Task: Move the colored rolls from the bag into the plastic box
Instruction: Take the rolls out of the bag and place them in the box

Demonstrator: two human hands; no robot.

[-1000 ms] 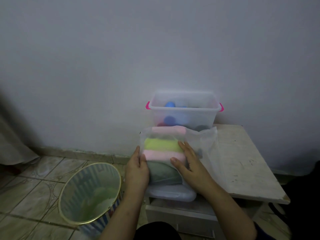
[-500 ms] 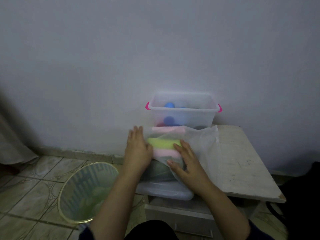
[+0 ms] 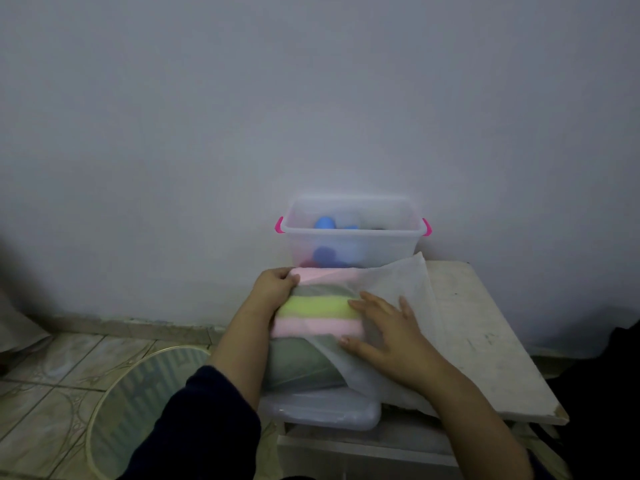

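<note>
Pink, yellow-green and grey-green rolls [image 3: 320, 308] lay stacked inside a thin white bag [image 3: 398, 282] at the left edge of the worn white desk [image 3: 485, 337], the bag's open flap folded back to the right. The left hand [image 3: 275, 284] reached along the stack's left side, its fingers curled over the end of the top pink roll [image 3: 327, 273] at the far end. The right hand [image 3: 388, 332] lay flat with fingers spread, pressing the bag down against the right side of the stack. Behind the stack, at the desk's far left corner against the wall, stood the clear plastic box [image 3: 353, 233] with pink handles, holding blue rolls [image 3: 325, 223]. A clear lid [image 3: 322, 408] lay under the near end of the bag. A round bin [image 3: 138, 403] stood on the tiled floor to the left.
</note>
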